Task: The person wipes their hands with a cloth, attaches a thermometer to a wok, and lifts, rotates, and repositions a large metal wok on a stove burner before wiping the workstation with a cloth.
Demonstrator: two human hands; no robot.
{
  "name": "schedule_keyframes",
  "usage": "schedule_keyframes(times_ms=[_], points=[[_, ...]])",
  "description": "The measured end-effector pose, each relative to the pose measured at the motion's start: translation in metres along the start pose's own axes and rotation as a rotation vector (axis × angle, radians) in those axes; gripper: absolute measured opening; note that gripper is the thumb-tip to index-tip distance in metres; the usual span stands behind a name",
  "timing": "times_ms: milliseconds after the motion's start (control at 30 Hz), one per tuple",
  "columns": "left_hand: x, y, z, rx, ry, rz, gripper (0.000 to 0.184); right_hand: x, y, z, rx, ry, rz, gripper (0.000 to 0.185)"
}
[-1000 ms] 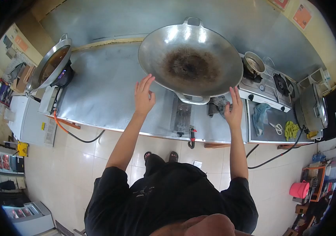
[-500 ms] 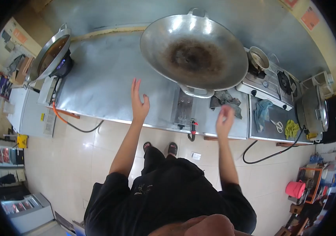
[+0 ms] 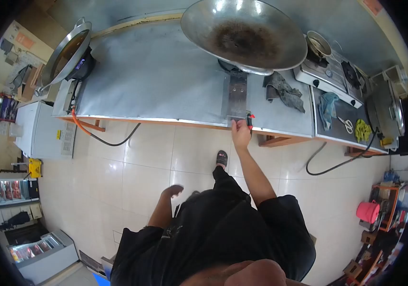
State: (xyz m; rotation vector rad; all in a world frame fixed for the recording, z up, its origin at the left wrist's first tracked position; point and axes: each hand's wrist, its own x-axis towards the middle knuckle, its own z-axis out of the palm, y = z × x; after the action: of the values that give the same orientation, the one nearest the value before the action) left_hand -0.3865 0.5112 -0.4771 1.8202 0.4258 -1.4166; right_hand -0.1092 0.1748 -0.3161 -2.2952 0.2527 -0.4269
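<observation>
My right hand [image 3: 240, 135] is at the front edge of the metal counter, its fingers closed at the front end of the burner's long control box [image 3: 237, 97]. They cover the spot of the black knob, which is hidden now. Just right of the fingers is a red-and-black hose fitting [image 3: 250, 119]. Behind the box, a large wok [image 3: 244, 40] with a browned bottom rests on the burner. Down by my body, over the floor, my left hand [image 3: 173, 190] is blurred and touches no object that I can make out.
Another wok with brown liquid [image 3: 65, 57] sits on a burner at the left. Right of my hand lie a dark cloth [image 3: 285, 93], a two-burner stove [image 3: 330, 74] with a small pot [image 3: 319, 43], a blue cloth [image 3: 328, 109], scissors [image 3: 346, 125] and a yellow-green cloth [image 3: 363, 131].
My right hand has come left to the front of the burner box. My left hand has dropped from above the counter edge to beside my body. The view has shifted slightly.
</observation>
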Motion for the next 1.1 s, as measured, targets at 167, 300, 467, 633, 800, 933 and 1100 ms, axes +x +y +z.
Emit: schedule_keyframes(times_ms=[167, 300, 467, 633, 800, 933, 1100], points=[[-0.055, -0.084, 0.034, -0.591, 0.236, 0.151, 0.042, -0.009, -0.003, 0.013, -0.404, 0.019, -0.038, 0.035], [-0.108, -0.135, 0.08, -1.032, 0.521, 0.169, 0.046, -0.01, 0.005, 0.027, -0.53, 0.067, -0.098, 0.034], [-0.092, -0.254, 0.18, -1.163, 0.445, -0.098, 0.047, -0.001, 0.009, 0.035, -0.807, 0.04, -0.358, 0.031], [-0.101, -0.263, 0.253, -1.244, 0.388, -0.251, 0.043, 0.003, -0.008, 0.028, -1.079, -0.076, -0.584, 0.018], [-0.092, -0.239, 0.273, -1.243, 0.329, -0.21, 0.041, 0.014, -0.004, 0.035, -1.221, -0.27, -0.535, 0.023], [-0.056, -0.22, 0.25, -1.273, 0.305, -0.092, 0.044, 0.015, -0.012, 0.034, -1.222, -0.396, -0.592, 0.029], [-0.064, -0.172, 0.187, -1.289, 0.417, 0.157, 0.044, 0.013, -0.02, 0.036, -1.254, -0.495, -0.649, 0.026]])
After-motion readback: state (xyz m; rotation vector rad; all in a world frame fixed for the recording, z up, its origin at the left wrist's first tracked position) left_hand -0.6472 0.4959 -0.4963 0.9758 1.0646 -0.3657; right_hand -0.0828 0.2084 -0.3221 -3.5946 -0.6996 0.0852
